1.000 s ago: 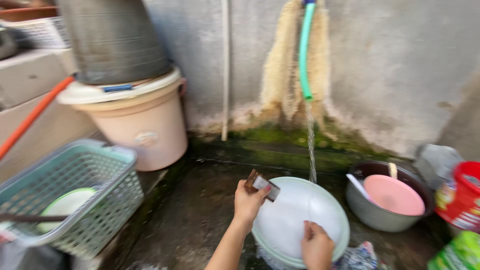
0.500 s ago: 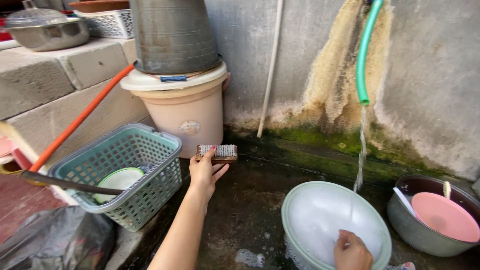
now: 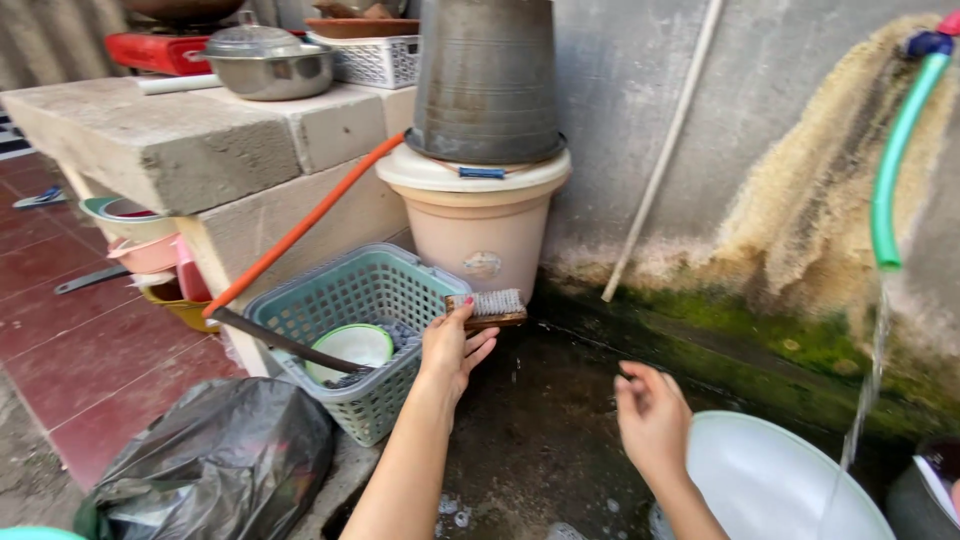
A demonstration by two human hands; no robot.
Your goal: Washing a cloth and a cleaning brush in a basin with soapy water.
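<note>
Brush (image 3: 486, 307), long axis left-right, pinched in the left hand (image 3: 452, 350) just right of the green basket (image 3: 352, 330). Right hand (image 3: 652, 420) hangs open and empty, nearer the pale basin (image 3: 775, 485).

The left hand (image 3: 455, 348) pinches a wooden-backed scrubbing brush with pale bristles (image 3: 487, 307) by its near end, bristles up, just beside the rim of a teal plastic lattice basket (image 3: 345, 300). A green-rimmed white bowl (image 3: 350, 347) lies in the basket. The right hand (image 3: 652, 418) hovers empty, fingers loosely curled, by the edge of a pale green round basin (image 3: 775, 480). A thin stream runs from a green hose (image 3: 893, 165), apparently landing by the basin.
</note>
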